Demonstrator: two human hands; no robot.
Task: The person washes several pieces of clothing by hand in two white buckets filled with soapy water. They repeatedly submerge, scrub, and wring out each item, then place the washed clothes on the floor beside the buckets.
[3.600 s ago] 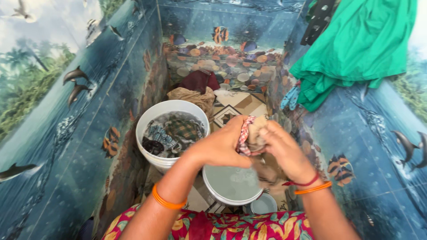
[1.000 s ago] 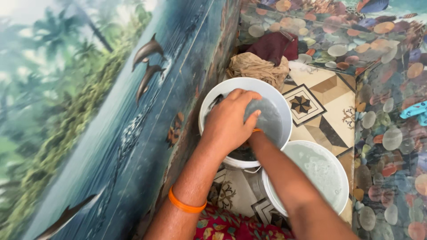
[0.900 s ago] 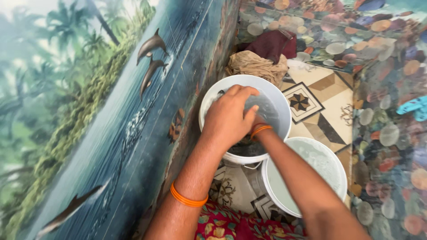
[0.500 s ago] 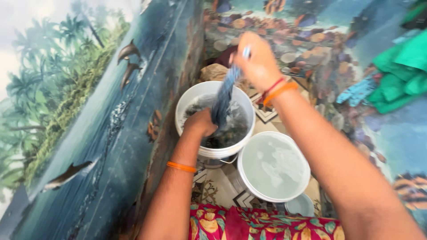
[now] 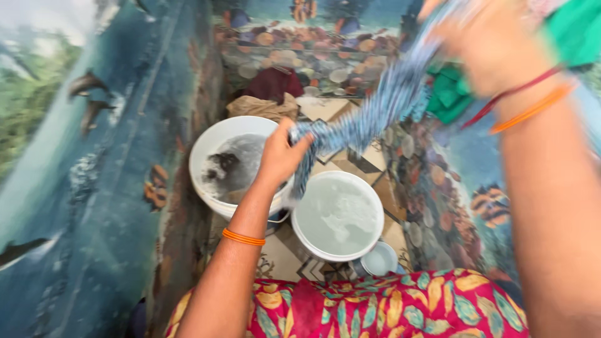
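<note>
A wet blue patterned cloth (image 5: 369, 119) is stretched between my two hands above the buckets. My left hand (image 5: 280, 156) grips its lower end over the rim of the left white bucket (image 5: 206, 147), which holds dark soaking clothes in water. My right hand (image 5: 494, 44), blurred and raised at the upper right, holds the cloth's upper end. A second white bucket (image 5: 300, 231) with cloudy water stands just right of the first, under the hanging cloth.
A small mug (image 5: 380, 260) of water stands by my knee. A brown cloth (image 5: 260, 107) and a dark red cloth (image 5: 272, 82) lie behind the buckets. Green fabric (image 5: 451, 94) hangs on the right. Painted walls (image 5: 94, 188) close in on both sides.
The cloth has come out of the left bucket. My right hand has risen up and to the right, stretching it, while my left hand has lifted from the water to the bucket's rim.
</note>
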